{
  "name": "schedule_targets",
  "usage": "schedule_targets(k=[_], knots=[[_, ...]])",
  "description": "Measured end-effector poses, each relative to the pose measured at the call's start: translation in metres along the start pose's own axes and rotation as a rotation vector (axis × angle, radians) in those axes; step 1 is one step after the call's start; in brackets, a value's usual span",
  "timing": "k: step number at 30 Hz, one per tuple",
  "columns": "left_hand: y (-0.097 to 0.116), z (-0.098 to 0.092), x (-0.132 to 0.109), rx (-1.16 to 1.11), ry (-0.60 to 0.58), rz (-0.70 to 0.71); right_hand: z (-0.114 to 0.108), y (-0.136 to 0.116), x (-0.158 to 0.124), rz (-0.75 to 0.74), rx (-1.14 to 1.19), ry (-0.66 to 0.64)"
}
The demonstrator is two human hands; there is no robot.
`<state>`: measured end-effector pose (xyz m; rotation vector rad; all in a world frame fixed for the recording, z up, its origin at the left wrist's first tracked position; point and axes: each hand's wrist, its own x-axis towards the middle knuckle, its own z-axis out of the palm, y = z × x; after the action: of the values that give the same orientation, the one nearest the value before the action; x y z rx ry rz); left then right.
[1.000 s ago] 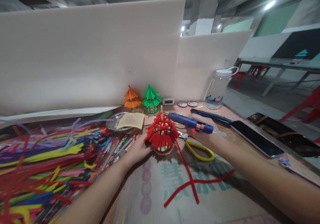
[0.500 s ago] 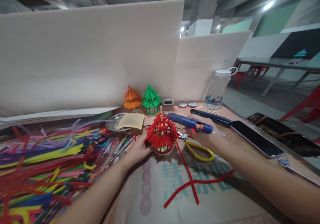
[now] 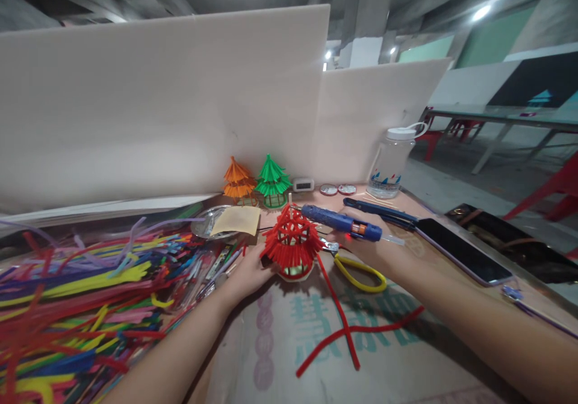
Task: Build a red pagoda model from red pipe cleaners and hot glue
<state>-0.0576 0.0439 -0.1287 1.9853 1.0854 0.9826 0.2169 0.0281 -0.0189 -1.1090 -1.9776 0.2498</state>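
A small red pagoda model (image 3: 292, 241) made of pipe cleaners stands upright in front of me, a pale stick poking out of its top. My left hand (image 3: 253, 270) grips its lower left side, the fingertips hidden behind it. In my right hand (image 3: 361, 244) is a blue hot glue gun (image 3: 341, 222), a clear glue stick out of its back end. Its nozzle points left, at the pagoda's top. Under the right hand lie yellow-handled scissors or pliers (image 3: 361, 274). Loose red pipe cleaners (image 3: 347, 330) cross on the board in front.
Many coloured pipe cleaners (image 3: 81, 307) fill the left side. Behind stand an orange pagoda (image 3: 238, 181), a green pagoda (image 3: 273, 182) and a small display (image 3: 303, 185). A water bottle (image 3: 392, 163), a phone (image 3: 461, 250) and a blue tool (image 3: 382, 210) lie right.
Almost nothing differs. The glue gun sits a hair further left at the pagoda's top, and the whole view has shifted slightly.
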Motion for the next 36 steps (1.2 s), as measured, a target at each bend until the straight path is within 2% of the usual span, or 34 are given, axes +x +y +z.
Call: schedule_targets(k=[7, 16, 25, 30, 34, 36], knots=[[0.002, 0.000, 0.000, 0.000, 0.002, -0.003, 0.000, 0.003, -0.001, -0.012, -0.048, 0.018], [0.007, -0.001, 0.001, 0.012, 0.009, -0.017, -0.001, -0.003, 0.001, 0.057, 0.067, -0.003], [0.010, -0.001, 0.000, 0.032, 0.006, 0.000, -0.004, -0.006, 0.002, 0.014, 0.030, 0.010], [0.008, 0.000, 0.000, 0.021, 0.000, -0.011, -0.004, -0.003, -0.001, 0.058, 0.052, -0.013], [0.009, 0.001, 0.002, 0.020, 0.003, -0.003, -0.006, 0.000, 0.000, 0.033, 0.138, -0.014], [0.008, 0.001, 0.002, 0.031, 0.002, 0.005, -0.011, 0.000, 0.002, 0.007, 0.207, -0.056]])
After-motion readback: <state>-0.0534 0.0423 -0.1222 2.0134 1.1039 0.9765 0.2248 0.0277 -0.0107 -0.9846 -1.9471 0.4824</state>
